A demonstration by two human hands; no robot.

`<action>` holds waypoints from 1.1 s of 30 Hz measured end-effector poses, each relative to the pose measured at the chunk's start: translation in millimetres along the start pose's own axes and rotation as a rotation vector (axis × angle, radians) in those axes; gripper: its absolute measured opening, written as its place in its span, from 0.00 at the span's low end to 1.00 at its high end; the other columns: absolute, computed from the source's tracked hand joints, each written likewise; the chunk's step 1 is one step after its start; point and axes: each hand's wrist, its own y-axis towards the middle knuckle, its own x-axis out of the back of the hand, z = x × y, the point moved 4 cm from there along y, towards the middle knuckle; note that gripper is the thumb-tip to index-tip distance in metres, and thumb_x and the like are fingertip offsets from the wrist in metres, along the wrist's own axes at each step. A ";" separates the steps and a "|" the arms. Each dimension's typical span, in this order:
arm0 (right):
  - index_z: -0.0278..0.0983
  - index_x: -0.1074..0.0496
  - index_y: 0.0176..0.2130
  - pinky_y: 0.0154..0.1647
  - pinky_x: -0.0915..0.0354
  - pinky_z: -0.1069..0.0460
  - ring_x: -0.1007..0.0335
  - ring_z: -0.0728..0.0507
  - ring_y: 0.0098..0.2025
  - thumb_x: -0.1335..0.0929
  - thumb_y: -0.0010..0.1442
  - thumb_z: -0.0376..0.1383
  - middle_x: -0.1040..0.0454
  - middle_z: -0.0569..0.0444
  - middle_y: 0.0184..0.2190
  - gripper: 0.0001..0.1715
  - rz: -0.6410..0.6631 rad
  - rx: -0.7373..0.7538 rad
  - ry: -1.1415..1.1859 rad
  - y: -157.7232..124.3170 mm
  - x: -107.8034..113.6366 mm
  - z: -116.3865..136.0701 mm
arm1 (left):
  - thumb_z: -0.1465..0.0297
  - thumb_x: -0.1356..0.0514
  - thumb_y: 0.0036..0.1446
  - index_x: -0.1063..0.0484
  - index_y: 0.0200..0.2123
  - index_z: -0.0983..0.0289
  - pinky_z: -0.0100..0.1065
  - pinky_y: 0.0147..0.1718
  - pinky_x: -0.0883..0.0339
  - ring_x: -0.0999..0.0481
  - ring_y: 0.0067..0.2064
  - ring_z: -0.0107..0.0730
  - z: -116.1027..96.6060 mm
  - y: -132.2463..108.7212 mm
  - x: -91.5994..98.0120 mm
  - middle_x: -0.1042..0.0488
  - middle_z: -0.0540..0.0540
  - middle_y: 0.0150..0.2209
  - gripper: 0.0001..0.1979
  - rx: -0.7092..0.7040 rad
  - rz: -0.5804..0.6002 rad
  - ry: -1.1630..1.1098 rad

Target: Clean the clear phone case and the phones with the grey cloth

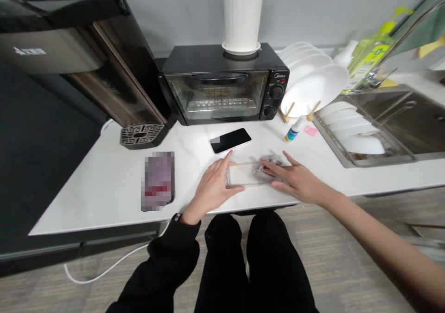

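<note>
Case: the clear, rectangular case (pixel 241 175) lies flat on the white counter (pixel 104 197), near its front edge and right in front of you, between your two hands
Left hand: your left hand (pixel 212 179) pinches the case's left end, thumb along the near edge and fingers at the far side; a black sleeve (pixel 175 236) reaches the wrist
Right hand: your right hand (pixel 295 179) has its fingers spread over a crumpled wad (pixel 274 157) at the case's right end; whether they pinch it, you cannot tell, as the wad is blurred; your forearm is bare
Phone: the phone (pixel 231 141) lies screen up just beyond your left fingertips, tilted a little
Blurred item: a pixelated item (pixel 158 178) lies left of your left hand, apart from it
Spray: the small bottle (pixel 294 131) stands beyond your right hand, beside a pink note (pixel 310 130)
Oven: the black oven (pixel 276 81) stands behind the phone, a white pot (pixel 243 14) on top
Dishes: white plates (pixel 314 88) stand tilted right of the oven; more dishes (pixel 361 143) sit at the sink (pixel 422 123)
Dispenser: the tall machine (pixel 114 90) stands on your left, its drip tray (pixel 142 134) low at the front
</note>
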 end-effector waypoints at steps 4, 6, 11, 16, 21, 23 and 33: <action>0.46 0.58 0.77 0.78 0.66 0.30 0.28 0.37 0.64 0.38 0.75 0.48 0.23 0.52 0.60 0.40 0.054 0.001 0.095 -21.0 1.4 16.3 | 0.57 0.26 0.52 0.59 0.76 0.52 0.51 0.61 0.39 0.30 0.61 0.52 -0.1 1.5 -1.5 0.27 0.57 0.60 0.58 -0.009 0.003 0.008; 0.45 0.57 0.77 0.78 0.62 0.31 0.29 0.37 0.65 0.38 0.74 0.49 0.24 0.50 0.61 0.41 0.065 0.095 0.122 -1.6 -11.2 32.3 | 0.58 0.26 0.52 0.57 0.75 0.52 0.51 0.61 0.38 0.29 0.60 0.51 -0.3 1.4 -1.3 0.27 0.56 0.59 0.57 -0.016 0.001 0.000; 0.44 0.61 0.77 0.77 0.63 0.28 0.29 0.36 0.65 0.40 0.75 0.50 0.26 0.47 0.63 0.41 0.044 0.217 0.079 63.9 -29.2 38.0 | 0.59 0.27 0.54 0.54 0.75 0.53 0.49 0.58 0.34 0.28 0.60 0.51 -0.2 -0.6 2.5 0.28 0.60 0.59 0.53 0.004 -0.013 -0.027; 0.44 0.56 0.76 0.77 0.65 0.29 0.29 0.36 0.65 0.39 0.75 0.50 0.23 0.50 0.61 0.39 0.037 0.075 0.027 29.8 -1.3 2.7 | 0.61 0.25 0.52 0.57 0.75 0.52 0.49 0.60 0.36 0.29 0.60 0.50 -0.2 -1.0 3.0 0.27 0.57 0.58 0.57 0.019 -0.028 -0.028; 0.46 0.54 0.76 0.78 0.66 0.31 0.28 0.38 0.64 0.40 0.76 0.47 0.23 0.52 0.60 0.36 0.051 -0.007 0.103 -15.9 5.0 11.4 | 0.59 0.25 0.50 0.58 0.76 0.52 0.52 0.61 0.39 0.30 0.61 0.53 1.0 1.1 -1.2 0.26 0.57 0.59 0.59 0.004 -0.010 -0.011; 0.44 0.56 0.76 0.78 0.64 0.32 0.30 0.38 0.66 0.40 0.76 0.48 0.24 0.50 0.62 0.38 0.067 0.087 0.124 -1.0 -10.3 29.9 | 0.58 0.25 0.51 0.58 0.76 0.52 0.52 0.61 0.39 0.30 0.61 0.52 1.1 1.2 -1.5 0.26 0.57 0.59 0.58 -0.010 -0.009 -0.016; 0.44 0.61 0.77 0.77 0.63 0.28 0.31 0.35 0.66 0.39 0.75 0.51 0.26 0.48 0.63 0.42 0.016 0.107 -0.017 26.8 -12.3 8.8 | 0.60 0.26 0.53 0.57 0.75 0.52 0.50 0.61 0.37 0.30 0.61 0.50 0.9 -0.3 1.3 0.27 0.57 0.60 0.56 0.001 -0.030 -0.020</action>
